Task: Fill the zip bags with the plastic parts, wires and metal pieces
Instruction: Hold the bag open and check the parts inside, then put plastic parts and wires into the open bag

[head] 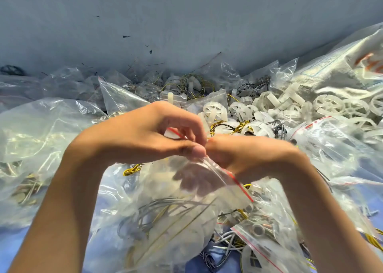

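The wall point(186, 24) bounds the far edge. Filled bags point(41, 131) and loose white plastic wheels point(327, 104) crowd every side. At centre, my left hand point(141, 136) and right hand point(248, 154) pinch the red-striped top edge of the zip bag point(165, 200), which holds grey wires point(149, 212).

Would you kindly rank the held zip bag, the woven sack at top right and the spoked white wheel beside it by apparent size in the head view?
1. zip bag, though it is nearest the camera.
2. woven sack, cut off by the frame, so these two stay unsure.
3. spoked white wheel, clearly smallest.
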Demonstrator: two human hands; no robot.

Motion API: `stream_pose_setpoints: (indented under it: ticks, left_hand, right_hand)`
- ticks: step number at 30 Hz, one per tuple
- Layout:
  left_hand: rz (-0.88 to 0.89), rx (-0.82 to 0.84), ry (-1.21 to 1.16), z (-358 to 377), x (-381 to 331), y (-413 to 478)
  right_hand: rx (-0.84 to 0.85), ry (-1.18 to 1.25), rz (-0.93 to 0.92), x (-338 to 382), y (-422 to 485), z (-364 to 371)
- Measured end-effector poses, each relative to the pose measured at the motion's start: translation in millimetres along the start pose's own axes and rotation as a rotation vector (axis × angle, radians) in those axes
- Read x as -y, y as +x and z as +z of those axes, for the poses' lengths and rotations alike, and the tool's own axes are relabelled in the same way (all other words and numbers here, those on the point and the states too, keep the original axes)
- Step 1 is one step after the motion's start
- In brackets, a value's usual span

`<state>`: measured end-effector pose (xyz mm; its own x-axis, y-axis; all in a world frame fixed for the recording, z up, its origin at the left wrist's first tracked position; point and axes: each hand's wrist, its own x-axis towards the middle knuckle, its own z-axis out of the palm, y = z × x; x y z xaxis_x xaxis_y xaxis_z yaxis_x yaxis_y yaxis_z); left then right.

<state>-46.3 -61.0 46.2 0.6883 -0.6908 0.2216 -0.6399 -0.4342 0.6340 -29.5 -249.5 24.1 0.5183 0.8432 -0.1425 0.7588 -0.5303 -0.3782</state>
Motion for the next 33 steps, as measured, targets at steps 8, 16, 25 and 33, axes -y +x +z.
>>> stream_pose_setpoints:
  ticks: [8,16,25,33]
  left_hand:
    - [-0.305,0.199,0.229,11,17,9]
    - [-0.352,0.292,0.304,15,25,12]
    - [-0.341,0.009,0.163,12,37,12]
    - [-0.697,0.285,0.382,21,72,15]
  right_hand:
    - [-0.573,0.056,0.345,-47,-18,-15]
    - [-0.028,-0.259,0.646,-60,-1,1]
    - [-0.103,-0.232,0.760,-62,-12,-8]
    - [-0.003,-0.223,0.640,-42,-2,-1]
